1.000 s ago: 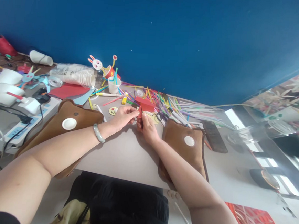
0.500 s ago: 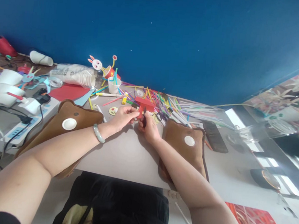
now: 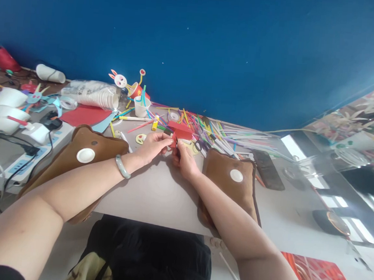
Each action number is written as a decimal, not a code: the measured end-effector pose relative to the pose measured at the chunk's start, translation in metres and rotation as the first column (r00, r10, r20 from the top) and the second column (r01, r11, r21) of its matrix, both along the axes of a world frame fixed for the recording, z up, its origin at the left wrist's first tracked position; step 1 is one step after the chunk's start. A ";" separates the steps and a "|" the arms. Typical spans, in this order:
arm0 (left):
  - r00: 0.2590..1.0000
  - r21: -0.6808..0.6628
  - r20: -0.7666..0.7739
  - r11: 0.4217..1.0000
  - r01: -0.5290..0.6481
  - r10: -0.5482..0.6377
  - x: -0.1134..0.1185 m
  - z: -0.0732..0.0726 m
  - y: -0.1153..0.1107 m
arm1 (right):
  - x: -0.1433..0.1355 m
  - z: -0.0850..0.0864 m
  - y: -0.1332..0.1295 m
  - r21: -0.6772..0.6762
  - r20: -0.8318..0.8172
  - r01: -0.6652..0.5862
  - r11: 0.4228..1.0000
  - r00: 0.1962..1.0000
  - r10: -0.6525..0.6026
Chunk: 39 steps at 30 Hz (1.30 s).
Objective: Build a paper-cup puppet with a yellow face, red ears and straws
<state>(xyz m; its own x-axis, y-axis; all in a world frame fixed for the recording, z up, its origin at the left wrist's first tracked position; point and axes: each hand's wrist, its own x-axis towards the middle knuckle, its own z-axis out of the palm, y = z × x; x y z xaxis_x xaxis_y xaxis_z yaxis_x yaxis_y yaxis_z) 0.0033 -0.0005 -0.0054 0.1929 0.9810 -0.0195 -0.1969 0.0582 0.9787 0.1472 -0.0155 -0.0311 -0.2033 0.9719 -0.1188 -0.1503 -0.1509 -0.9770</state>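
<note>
My left hand (image 3: 154, 147), with a pale bangle at the wrist, pinches a small piece of red paper (image 3: 174, 140) between thumb and fingertips. Close against it on the right, my right hand (image 3: 185, 158) is closed around small dark scissors (image 3: 177, 146), mostly hidden by the fingers. The scissors' tip is at the red paper; whether the blades touch it cannot be made out. Just beyond the hands lies a larger folded red paper (image 3: 184, 131). A round yellow smiley face cutout (image 3: 140, 139) lies left of my left hand, near a yellow glue stick (image 3: 155, 123).
Brown cushions, one left (image 3: 104, 144) and one right (image 3: 225, 190), lie under my forearms. Coloured pipe cleaners (image 3: 207, 124) spread along the blue wall. Paper cups (image 3: 142, 107), a rabbit figure (image 3: 120, 81) and a power strip (image 3: 26, 162) stand left; a dark phone (image 3: 269, 170) lies right.
The scissors, whose dark blades pointed upward beyond my right hand, now show less, and the right fingers have shifted slightly left. The red paper piece stays in my left hand.
</note>
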 end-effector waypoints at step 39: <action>0.984 -0.036 -0.145 0.994 0.102 -0.106 0.000 0.007 -0.008 | 0.005 0.013 -0.003 0.109 -0.037 0.133 0.985 0.991 -0.129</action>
<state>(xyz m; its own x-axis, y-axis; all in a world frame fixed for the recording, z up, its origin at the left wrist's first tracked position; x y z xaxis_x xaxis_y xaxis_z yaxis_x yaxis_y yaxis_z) 0.0031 -0.0084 0.0016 0.2869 0.9544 -0.0828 -0.0433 0.0993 0.9941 0.1526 -0.0185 -0.0177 -0.0753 0.9971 -0.0049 -0.1910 -0.0192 -0.9814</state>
